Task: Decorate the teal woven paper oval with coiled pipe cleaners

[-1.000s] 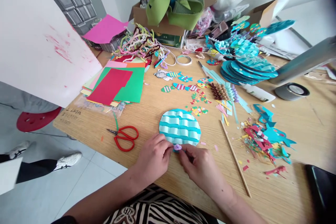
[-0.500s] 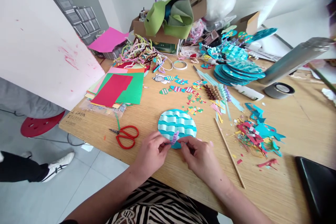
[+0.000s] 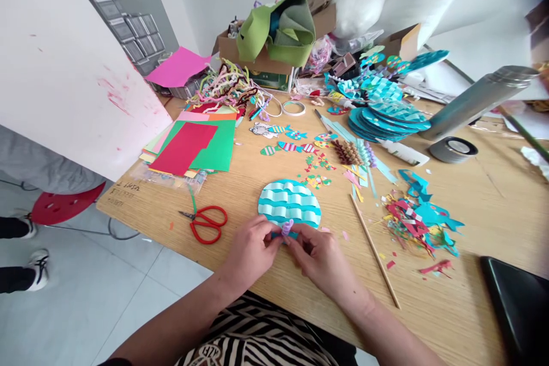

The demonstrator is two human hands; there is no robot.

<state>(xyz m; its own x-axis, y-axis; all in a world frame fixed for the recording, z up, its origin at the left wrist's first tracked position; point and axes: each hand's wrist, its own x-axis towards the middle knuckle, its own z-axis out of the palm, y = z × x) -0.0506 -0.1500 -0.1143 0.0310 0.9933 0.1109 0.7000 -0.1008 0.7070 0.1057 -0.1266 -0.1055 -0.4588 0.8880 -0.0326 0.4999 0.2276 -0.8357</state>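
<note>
Between my fingertips is a small coiled purple pipe cleaner (image 3: 287, 227). My left hand (image 3: 256, 246) pinches it from one side, and my right hand (image 3: 316, 247) closes on it from the other. Both hands are at the lower edge of a round blue paper disc (image 3: 289, 201), which carries wavy rows of pale blue paper strips. The fingers hide the disc's bottom part. Red-handled scissors (image 3: 209, 224) lie left of my left hand. A thin wooden stick (image 3: 375, 251) rests to the right of my right hand.
Coloured paper sheets (image 3: 184, 146) are stacked at left, below a pile of pipe cleaners (image 3: 231, 86). Paper fish (image 3: 291, 147) lie beyond the disc. Paper scraps (image 3: 422, 214), a glue bottle (image 3: 403, 151), a steel flask (image 3: 476, 100) and stacked blue discs (image 3: 386, 120) are at right.
My hands have drawn together at the purple pipe cleaner, the right one shifting slightly left. The pipe cleaner sits a little lower. A person's feet at far left have moved farther left.
</note>
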